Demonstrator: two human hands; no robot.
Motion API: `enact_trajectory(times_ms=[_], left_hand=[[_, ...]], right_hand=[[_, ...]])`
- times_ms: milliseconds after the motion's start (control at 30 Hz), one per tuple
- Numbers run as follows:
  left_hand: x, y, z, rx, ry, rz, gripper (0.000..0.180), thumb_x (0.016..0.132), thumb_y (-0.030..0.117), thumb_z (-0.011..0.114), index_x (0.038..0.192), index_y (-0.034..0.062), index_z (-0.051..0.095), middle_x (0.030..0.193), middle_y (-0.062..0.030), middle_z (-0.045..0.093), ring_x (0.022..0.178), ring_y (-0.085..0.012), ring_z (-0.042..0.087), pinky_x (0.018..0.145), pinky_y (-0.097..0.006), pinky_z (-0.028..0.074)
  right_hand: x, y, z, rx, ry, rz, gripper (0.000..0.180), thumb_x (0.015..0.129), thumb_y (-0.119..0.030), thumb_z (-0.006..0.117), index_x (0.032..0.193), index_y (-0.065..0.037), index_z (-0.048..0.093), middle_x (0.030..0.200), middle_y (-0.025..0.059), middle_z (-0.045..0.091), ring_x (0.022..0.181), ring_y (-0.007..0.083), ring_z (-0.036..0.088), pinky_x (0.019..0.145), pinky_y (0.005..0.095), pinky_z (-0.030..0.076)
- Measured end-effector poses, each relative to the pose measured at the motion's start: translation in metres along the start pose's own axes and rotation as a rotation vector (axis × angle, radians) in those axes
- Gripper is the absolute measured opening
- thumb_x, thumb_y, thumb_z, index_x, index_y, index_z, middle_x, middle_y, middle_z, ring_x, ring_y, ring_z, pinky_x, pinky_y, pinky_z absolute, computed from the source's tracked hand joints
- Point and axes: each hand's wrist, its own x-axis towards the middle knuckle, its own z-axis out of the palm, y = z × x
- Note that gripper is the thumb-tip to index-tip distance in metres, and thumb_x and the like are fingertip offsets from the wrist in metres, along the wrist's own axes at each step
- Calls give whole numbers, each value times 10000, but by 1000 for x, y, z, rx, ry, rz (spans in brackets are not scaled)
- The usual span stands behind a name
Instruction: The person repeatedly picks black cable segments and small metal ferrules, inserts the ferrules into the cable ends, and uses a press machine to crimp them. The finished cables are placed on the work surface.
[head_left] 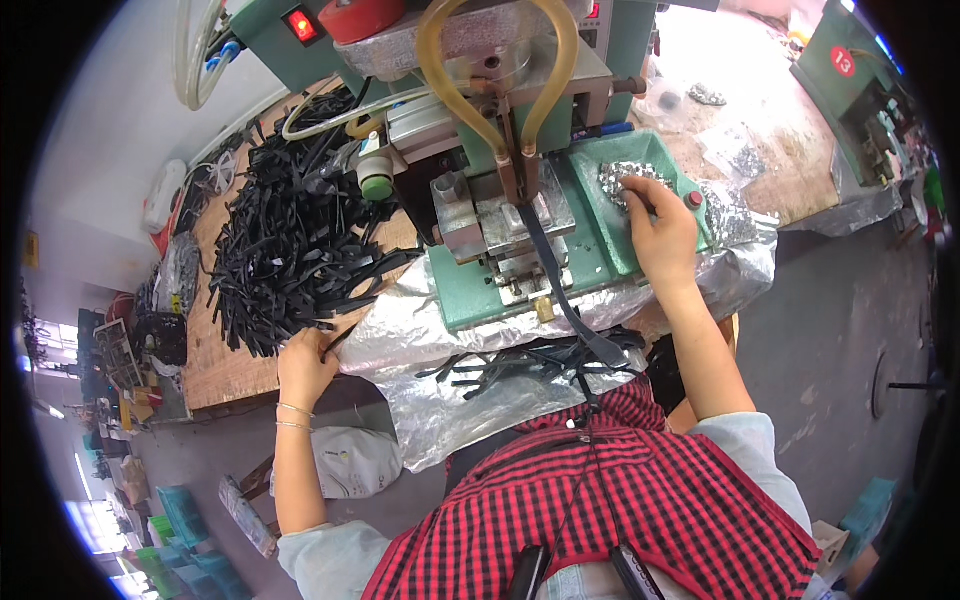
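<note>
A large heap of black straps [290,220] covers the wooden bench on the left. At its front edge my left hand [308,365] is closed, with a dark strap end showing by the fingertips. My right hand [662,235] reaches over a green tray [610,240] on the right. Its thumb and fingers pinch together at a pile of small silvery metal pieces [622,180]; what lies between them is hidden. Between my hands stands a green bench press [480,300]. One black strap [550,260] runs from beneath its head toward me and hangs over the front.
Silver foil [400,390] drapes the bench front, with several black straps [520,362] lying on it near my lap. Yellowish tubes [570,60] loop above the press head. Small bags of metal parts [735,155] lie at the right. Another green machine [850,100] stands farther right.
</note>
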Motion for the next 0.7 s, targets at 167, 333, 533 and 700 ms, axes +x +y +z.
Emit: enact_trajectory(times_ms=[167, 333, 533, 700], left_hand=[[18, 28, -53, -542, 131, -175, 260, 836, -40, 612, 1075, 18, 696, 626, -43, 594, 551, -147, 531, 557, -307, 459], [46, 92, -45, -1272, 205, -222, 269, 1043, 122, 635, 1268, -25, 650, 1034, -108, 783, 859, -146, 718, 720, -224, 546], [63, 122, 7, -1390, 522, -299, 158, 1055, 143, 659, 1126, 11, 711, 883, -57, 758, 632, -69, 639, 541, -175, 442], [92, 139, 1, -1285, 617, -67, 166, 1085, 175, 619, 1025, 37, 688, 913, -41, 726, 660, -50, 637, 540, -157, 423]], right_hand=[[-1, -1, -9, -77, 1, -38, 119, 942, -49, 723, 1054, -22, 754, 951, 103, 763, 868, 209, 727, 820, 318, 554], [-14, 6, -14, -57, 76, -22, 107, 908, -32, 728, 1012, -28, 752, 954, 110, 755, 881, 248, 723, 823, 344, 550], [-28, -18, -41, 121, 68, 50, 141, 899, 3, 718, 1032, -23, 759, 980, 105, 748, 927, 226, 715, 860, 332, 537], [-6, -76, -22, 392, -64, -133, 167, 897, 25, 734, 1062, 4, 719, 1055, 79, 724, 983, 179, 685, 913, 308, 520]])
